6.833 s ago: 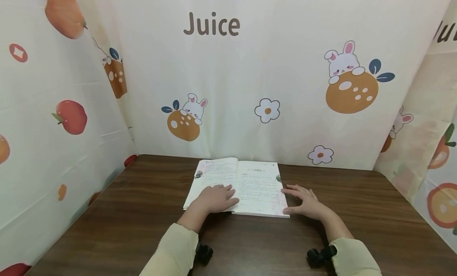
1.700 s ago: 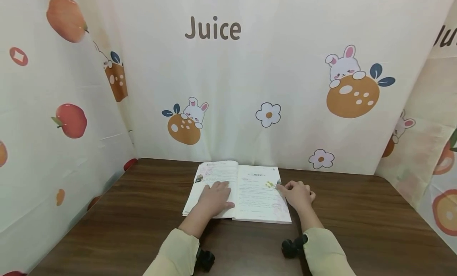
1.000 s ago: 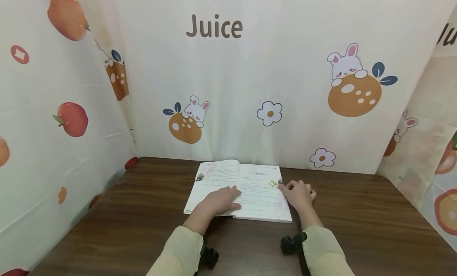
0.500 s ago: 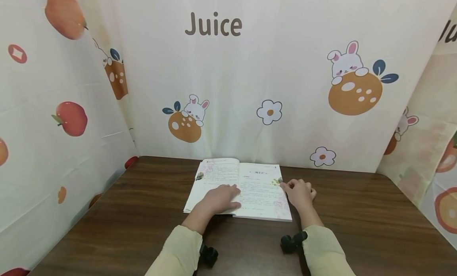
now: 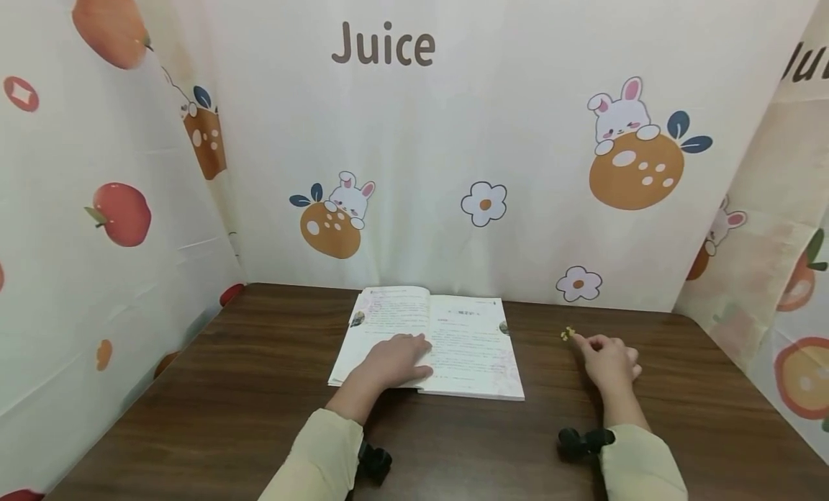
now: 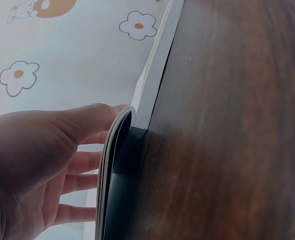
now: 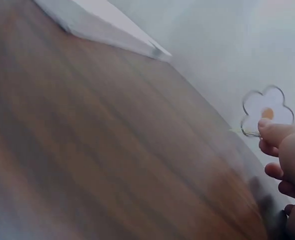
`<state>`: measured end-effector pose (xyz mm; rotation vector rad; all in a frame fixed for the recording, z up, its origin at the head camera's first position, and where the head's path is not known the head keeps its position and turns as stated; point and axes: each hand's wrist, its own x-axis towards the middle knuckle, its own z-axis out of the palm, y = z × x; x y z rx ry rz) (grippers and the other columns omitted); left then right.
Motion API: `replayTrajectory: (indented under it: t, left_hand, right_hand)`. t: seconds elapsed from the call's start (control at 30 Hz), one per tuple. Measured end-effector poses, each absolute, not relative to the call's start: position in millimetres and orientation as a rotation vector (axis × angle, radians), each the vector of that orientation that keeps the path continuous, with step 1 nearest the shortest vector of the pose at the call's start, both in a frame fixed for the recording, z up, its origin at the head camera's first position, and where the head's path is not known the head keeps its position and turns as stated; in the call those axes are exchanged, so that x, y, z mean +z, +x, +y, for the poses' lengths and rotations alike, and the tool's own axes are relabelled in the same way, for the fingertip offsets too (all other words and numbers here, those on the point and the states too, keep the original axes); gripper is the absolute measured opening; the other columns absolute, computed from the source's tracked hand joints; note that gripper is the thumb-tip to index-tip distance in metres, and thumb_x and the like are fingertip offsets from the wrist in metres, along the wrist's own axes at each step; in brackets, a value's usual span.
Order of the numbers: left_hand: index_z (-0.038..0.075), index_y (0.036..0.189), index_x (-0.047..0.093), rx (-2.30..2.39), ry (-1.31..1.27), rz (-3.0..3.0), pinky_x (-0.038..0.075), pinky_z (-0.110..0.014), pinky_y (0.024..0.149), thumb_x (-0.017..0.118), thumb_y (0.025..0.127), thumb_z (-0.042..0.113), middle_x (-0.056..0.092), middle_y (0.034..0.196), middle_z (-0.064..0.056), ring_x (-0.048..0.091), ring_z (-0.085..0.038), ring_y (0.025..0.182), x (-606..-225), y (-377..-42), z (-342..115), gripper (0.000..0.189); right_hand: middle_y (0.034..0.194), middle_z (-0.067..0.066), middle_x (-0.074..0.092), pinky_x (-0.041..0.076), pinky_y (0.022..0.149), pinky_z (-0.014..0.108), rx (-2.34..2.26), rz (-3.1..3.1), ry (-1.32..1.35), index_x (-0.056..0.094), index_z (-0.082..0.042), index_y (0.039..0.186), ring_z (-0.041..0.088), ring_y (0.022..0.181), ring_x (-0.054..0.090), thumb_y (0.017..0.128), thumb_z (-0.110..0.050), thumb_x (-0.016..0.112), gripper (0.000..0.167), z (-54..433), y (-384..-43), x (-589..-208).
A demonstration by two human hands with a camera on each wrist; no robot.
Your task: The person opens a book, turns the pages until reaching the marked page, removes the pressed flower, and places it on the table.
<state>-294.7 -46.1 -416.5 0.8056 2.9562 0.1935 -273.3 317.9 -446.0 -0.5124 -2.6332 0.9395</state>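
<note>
An open book (image 5: pixel 466 357) with printed pages lies on the table. My left hand (image 5: pixel 393 360) rests flat on its left page near the spine, fingers extended. In the left wrist view, the left hand (image 6: pixel 42 165) lies over the page side, the thumb by the lower edge at the spine. To the right of the book, my right hand (image 5: pixel 609 360) pinches a small yellow flower-like piece (image 5: pixel 567 334) between thumb and forefinger, just above the table. The right wrist view shows the right hand (image 7: pixel 287 155) with its other fingers curled; the piece is barely visible there.
The dark wooden table (image 5: pixel 259 429) reaches back to a printed curtain (image 5: pixel 414 127) with rabbits, fruit and flowers. More of this cloth hangs at both sides. Black wrist cameras sit at both cuffs.
The right hand, which held the yellow piece over the right page, has drawn it rightward off the book and beyond its edge. The left hand has stayed on the left page.
</note>
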Motion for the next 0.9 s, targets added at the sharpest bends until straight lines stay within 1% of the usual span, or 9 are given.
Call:
replayTrajectory:
  t: [0.13, 0.37, 0.5, 0.57, 0.67, 0.73, 0.8, 0.83, 0.9]
  left_hand:
    - [0.017, 0.132, 0.053, 0.187, 0.806, 2.966, 0.037, -0.042, 0.097, 0.056, 0.089, 0.044, 0.045, 0.139, -0.001, 0.041, -0.020, 0.126, -417, -296, -48, 0.051]
    - [0.017, 0.132, 0.053, 0.219, 0.824, 2.967, 0.036, -0.046, 0.096, 0.055, 0.089, 0.044, 0.045, 0.140, -0.002, 0.041, -0.022, 0.126, -420, -295, -47, 0.051]
    - [0.017, 0.132, 0.053, 0.225, 0.823, 2.974, 0.036, -0.047, 0.096, 0.055, 0.089, 0.045, 0.044, 0.140, -0.001, 0.041, -0.022, 0.126, -420, -295, -47, 0.051]
    - [0.017, 0.132, 0.053, 0.233, 0.822, 2.971, 0.036, -0.047, 0.096, 0.055, 0.089, 0.045, 0.044, 0.140, -0.002, 0.040, -0.022, 0.127, -420, -295, -48, 0.051]
    - [0.017, 0.132, 0.052, 0.269, 0.835, 2.954, 0.034, -0.049, 0.097, 0.054, 0.088, 0.048, 0.043, 0.141, -0.002, 0.039, -0.023, 0.127, -420, -294, -51, 0.054]
    - [0.018, 0.133, 0.052, 0.309, 0.855, 2.926, 0.032, -0.050, 0.098, 0.058, 0.084, 0.054, 0.041, 0.142, -0.003, 0.037, -0.024, 0.129, -420, -293, -54, 0.061]
    - [0.018, 0.135, 0.049, 0.349, 0.880, 2.883, 0.029, -0.052, 0.100, 0.064, 0.077, 0.058, 0.037, 0.145, -0.003, 0.033, -0.025, 0.131, -420, -293, -57, 0.072]
    - [0.019, 0.137, 0.047, 0.357, 0.893, 2.860, 0.027, -0.053, 0.101, 0.067, 0.073, 0.060, 0.035, 0.146, -0.003, 0.031, -0.025, 0.133, -419, -292, -59, 0.078]
    - [0.021, 0.139, 0.042, 0.361, 0.911, 2.821, 0.024, -0.054, 0.102, 0.073, 0.066, 0.059, 0.030, 0.148, -0.003, 0.025, -0.025, 0.135, -417, -292, -62, 0.088]
  right_hand:
    - [0.114, 0.030, 0.043, 0.017, 0.082, 0.061, 0.874, -2.702, -0.465, 0.061, 0.003, 0.099, 0.051, 0.108, 0.025, 0.092, -0.053, 0.043, 0.059, 327, -268, -447]
    - [0.108, 0.028, 0.041, 0.018, 0.080, 0.060, 0.789, -2.742, -0.448, 0.061, -0.002, 0.085, 0.050, 0.104, 0.027, 0.091, -0.049, 0.050, 0.049, 328, -267, -450]
    - [0.106, 0.028, 0.041, 0.018, 0.079, 0.060, 0.781, -2.742, -0.450, 0.061, -0.002, 0.084, 0.049, 0.103, 0.027, 0.090, -0.048, 0.052, 0.047, 328, -268, -450]
    - [0.106, 0.028, 0.042, 0.018, 0.080, 0.060, 0.796, -2.723, -0.456, 0.061, -0.001, 0.085, 0.049, 0.103, 0.027, 0.090, -0.049, 0.052, 0.049, 329, -268, -451]
    - [0.107, 0.028, 0.045, 0.018, 0.082, 0.060, 0.892, -2.626, -0.484, 0.061, 0.001, 0.091, 0.049, 0.105, 0.028, 0.092, -0.051, 0.047, 0.054, 329, -268, -451]
    - [0.105, 0.027, 0.048, 0.021, 0.082, 0.058, 0.986, -2.518, -0.481, 0.060, 0.004, 0.093, 0.047, 0.102, 0.033, 0.093, -0.050, 0.044, 0.056, 328, -268, -450]
    - [0.099, 0.024, 0.051, 0.029, 0.080, 0.051, 1.068, -2.444, -0.440, 0.059, 0.004, 0.092, 0.042, 0.096, 0.040, 0.094, -0.048, 0.044, 0.054, 323, -267, -449]
    - [0.095, 0.022, 0.053, 0.033, 0.076, 0.047, 1.101, -2.430, -0.393, 0.060, 0.003, 0.091, 0.038, 0.090, 0.044, 0.094, -0.047, 0.046, 0.052, 320, -267, -448]
    - [0.090, 0.015, 0.057, 0.037, 0.069, 0.038, 1.145, -2.458, -0.265, 0.062, -0.001, 0.087, 0.029, 0.082, 0.048, 0.091, -0.045, 0.053, 0.045, 309, -267, -448]
